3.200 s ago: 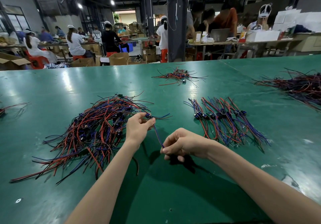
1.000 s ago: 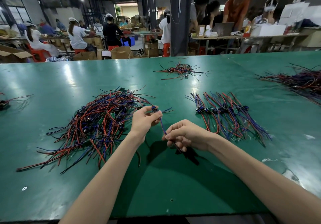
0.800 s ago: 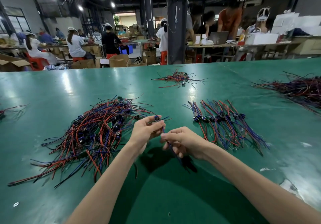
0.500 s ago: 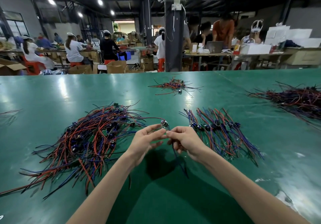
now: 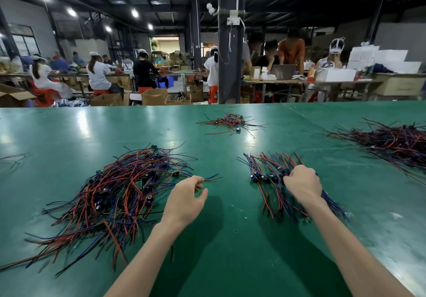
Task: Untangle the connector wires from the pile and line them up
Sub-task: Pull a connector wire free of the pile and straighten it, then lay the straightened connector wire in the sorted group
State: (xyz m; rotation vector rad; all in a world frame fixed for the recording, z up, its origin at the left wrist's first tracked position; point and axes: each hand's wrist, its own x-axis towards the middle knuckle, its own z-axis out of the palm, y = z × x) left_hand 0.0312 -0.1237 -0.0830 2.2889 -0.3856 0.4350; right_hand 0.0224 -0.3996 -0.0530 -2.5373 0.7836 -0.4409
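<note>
Green table (image 5: 69, 135), left hand (image 5: 184, 201) loose, empty, right hand (image 5: 302, 181) fingers (image 5: 292, 178) gripping wire row (image 5: 265, 177)

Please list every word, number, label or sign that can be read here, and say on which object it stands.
None can be read.
Small green circuit boards in the tangled pile of red and blue connector wires: markings too small.
White cartons and brown cardboard boxes behind the green table: blurred, no legible print.
</note>
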